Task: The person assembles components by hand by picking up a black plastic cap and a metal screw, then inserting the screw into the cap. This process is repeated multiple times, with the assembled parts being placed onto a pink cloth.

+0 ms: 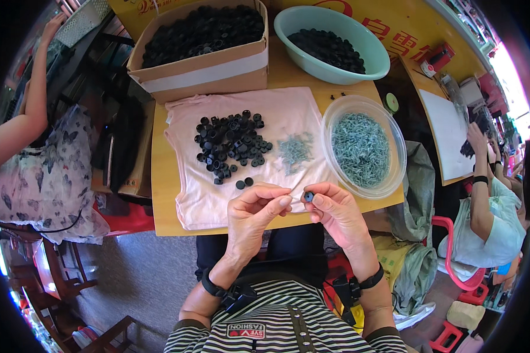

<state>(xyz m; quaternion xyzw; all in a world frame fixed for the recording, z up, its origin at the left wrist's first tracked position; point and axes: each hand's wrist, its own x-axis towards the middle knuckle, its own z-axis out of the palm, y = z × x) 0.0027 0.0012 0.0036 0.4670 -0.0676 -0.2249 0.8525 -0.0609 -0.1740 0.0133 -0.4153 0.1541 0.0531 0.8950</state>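
Over the front edge of the pink cloth, my two hands are close together. My left hand is closed in a pinch on a thin, small piece that looks like a screw, its tip pointing at my right hand. Between thumb and fingers of my right hand is a small round black plastic cap. A heap of similar black caps lies on the cloth, with a couple lying loose nearest my left hand. To their right is a small scatter of silvery screws.
A clear round tub full of screws stands at right. Behind the cloth are a cardboard box and a pale green basin, both holding many black caps. Other people sit at left and right; a red plastic chair is at right.
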